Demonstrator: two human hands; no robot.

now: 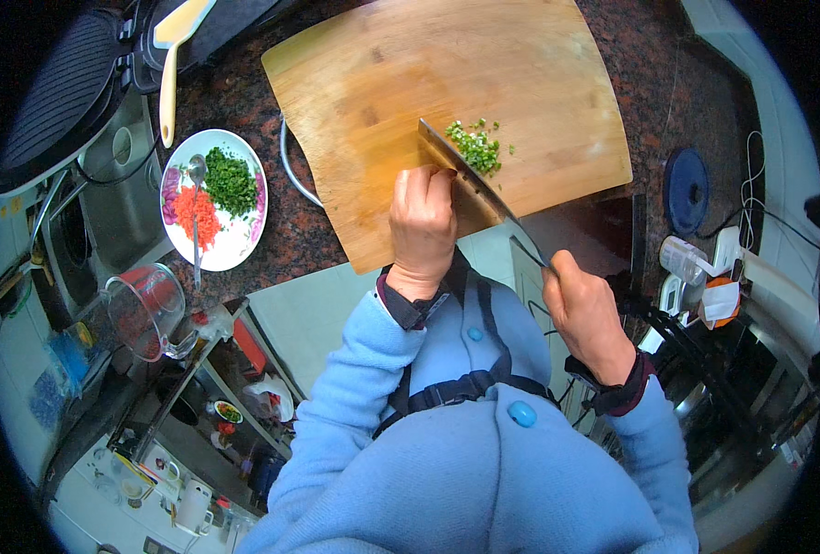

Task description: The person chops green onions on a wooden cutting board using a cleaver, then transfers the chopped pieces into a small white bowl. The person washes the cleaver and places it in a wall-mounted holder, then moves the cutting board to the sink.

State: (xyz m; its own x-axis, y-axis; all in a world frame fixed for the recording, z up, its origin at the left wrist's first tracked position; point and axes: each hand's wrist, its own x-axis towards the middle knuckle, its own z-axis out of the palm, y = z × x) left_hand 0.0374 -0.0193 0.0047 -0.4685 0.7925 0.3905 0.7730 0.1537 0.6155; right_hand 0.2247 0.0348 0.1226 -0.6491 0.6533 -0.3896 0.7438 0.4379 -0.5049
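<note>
My right hand (585, 311) is closed round the handle of a kitchen knife (475, 170), whose blade slants up and left over a wooden cutting board (375, 90). My left hand (423, 221) rests on the board at the blade's left side, fingers bent with the tips against or close to the blade. Whatever lies under those fingertips is hidden. Chopped green onion (477, 147) is heaped just right of the blade, with a few loose bits around it. Small dark-looking pieces show along the blade's face.
Left of the board, an oval plate (228, 260) holds chopped greens (230, 181), minced orange-red pieces (198, 216) and a metal spoon. Nearby are a spatula (169, 83), a clear measuring jug (145, 311) and an open grill (64, 97). A blue lid (686, 190) lies at the right.
</note>
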